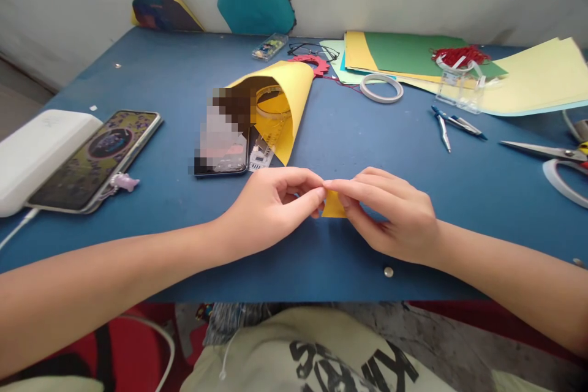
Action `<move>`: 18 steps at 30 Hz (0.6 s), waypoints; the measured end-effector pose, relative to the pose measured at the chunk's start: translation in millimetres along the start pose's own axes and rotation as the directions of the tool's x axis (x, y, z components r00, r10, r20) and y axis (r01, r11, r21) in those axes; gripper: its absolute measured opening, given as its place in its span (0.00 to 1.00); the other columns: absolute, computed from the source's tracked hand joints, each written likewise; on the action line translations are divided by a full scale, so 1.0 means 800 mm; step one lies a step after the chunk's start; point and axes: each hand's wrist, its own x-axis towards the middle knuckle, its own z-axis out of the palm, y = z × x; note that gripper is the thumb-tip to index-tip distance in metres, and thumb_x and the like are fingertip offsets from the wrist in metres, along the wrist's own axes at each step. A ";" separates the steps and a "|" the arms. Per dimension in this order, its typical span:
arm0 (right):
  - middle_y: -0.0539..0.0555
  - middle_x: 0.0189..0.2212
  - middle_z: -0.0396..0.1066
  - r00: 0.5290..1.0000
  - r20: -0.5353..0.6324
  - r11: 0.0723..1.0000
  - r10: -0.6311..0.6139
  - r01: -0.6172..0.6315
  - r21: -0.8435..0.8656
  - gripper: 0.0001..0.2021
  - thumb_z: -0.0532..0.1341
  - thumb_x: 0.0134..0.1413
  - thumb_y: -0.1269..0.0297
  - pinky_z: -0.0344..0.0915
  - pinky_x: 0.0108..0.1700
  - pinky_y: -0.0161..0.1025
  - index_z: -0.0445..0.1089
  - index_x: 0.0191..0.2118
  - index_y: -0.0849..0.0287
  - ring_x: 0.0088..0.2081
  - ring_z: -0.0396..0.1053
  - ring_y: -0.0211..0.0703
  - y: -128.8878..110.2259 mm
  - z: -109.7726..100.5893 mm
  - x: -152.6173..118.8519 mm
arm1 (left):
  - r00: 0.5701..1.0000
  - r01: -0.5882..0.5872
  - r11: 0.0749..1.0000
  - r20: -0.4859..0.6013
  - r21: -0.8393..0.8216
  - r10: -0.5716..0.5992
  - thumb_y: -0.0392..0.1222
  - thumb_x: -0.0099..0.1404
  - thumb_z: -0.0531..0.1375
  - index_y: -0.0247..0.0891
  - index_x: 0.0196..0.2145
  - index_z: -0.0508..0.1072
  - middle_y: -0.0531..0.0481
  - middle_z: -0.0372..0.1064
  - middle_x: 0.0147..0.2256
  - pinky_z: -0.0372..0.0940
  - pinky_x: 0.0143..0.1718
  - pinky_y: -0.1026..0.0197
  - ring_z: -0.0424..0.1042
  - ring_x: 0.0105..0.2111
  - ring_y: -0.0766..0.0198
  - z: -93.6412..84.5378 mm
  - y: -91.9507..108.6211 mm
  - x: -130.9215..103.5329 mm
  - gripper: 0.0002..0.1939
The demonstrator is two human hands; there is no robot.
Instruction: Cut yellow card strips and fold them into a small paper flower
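A small yellow paper piece (334, 205) is pinched between my two hands above the blue table's front part. My left hand (282, 205) holds its left edge between thumb and fingers. On the other side, my right hand (390, 211) grips it with thumb and index finger, and the fingertips of both hands meet at its top. Part of the paper is hidden behind the fingers. Just beyond my left hand lie a dark phone (223, 147) and a rolled yellow sheet (301, 95) with a tape ring and a clear ruler inside its opening.
On the blue table (353, 141), a white power bank (46, 147) and a phone (101, 159) lie left. Pens (452, 122), scissors (546, 150) and a tape roll (381, 88) lie right. Coloured sheets (413, 54), red thread (462, 56) and glasses (315, 50) are farther back.
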 end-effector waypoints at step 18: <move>0.49 0.27 0.66 0.889 0.265 0.732 0.372 -0.457 0.506 0.06 0.53 0.61 0.72 0.65 0.29 0.29 0.61 0.43 0.61 0.27 0.66 0.32 -0.002 -0.013 0.008 | 0.792 -0.565 0.642 0.124 0.518 0.597 0.31 0.62 0.59 0.38 0.37 0.75 0.50 0.76 0.34 0.70 0.37 0.70 0.75 0.32 0.70 -0.017 -0.016 0.008 0.08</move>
